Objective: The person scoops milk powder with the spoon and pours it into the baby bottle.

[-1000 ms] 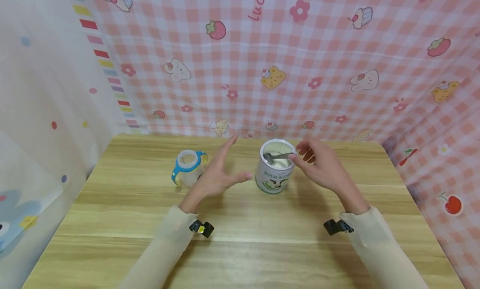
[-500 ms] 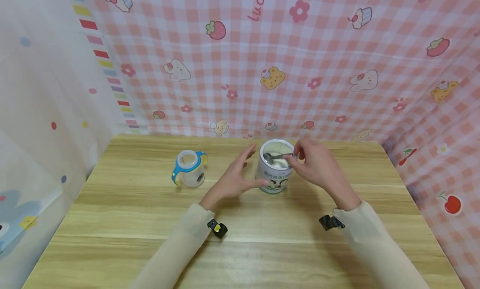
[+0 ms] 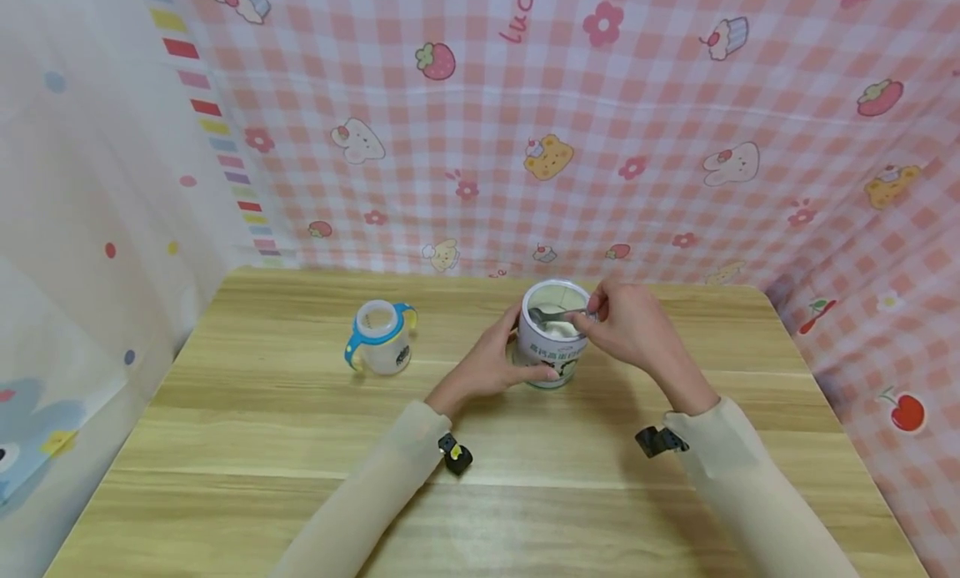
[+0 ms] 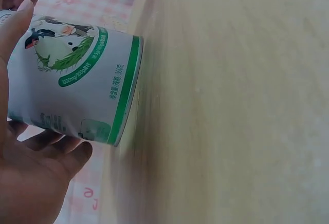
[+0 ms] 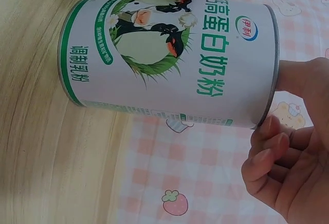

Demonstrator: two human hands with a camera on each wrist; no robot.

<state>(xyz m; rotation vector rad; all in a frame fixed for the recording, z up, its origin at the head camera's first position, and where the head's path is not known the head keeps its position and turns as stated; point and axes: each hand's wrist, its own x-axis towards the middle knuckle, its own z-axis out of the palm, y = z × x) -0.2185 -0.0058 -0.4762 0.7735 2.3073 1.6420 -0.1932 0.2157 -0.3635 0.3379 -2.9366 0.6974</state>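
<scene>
A white milk powder can with a cow picture and green trim stands uncovered at the back of the table. My left hand holds it from the left, thumb across the front and fingers round the far side; the left wrist view shows the can between them. At the can's mouth, my right hand pinches the handle of a grey metal spoon, whose bowl lies inside over pale contents. In the right wrist view the right hand is at the rim, and the spoon is hidden.
A small clear cup with a blue collar and two handles stands on the table to the left of the can. Behind the wooden table hangs a pink checked cloth; a pale curtain hangs at the left.
My left hand has moved right, from beside the cup to the can, and has taken hold of it. The right hand has shifted slightly left and inward, onto the spoon handle.
</scene>
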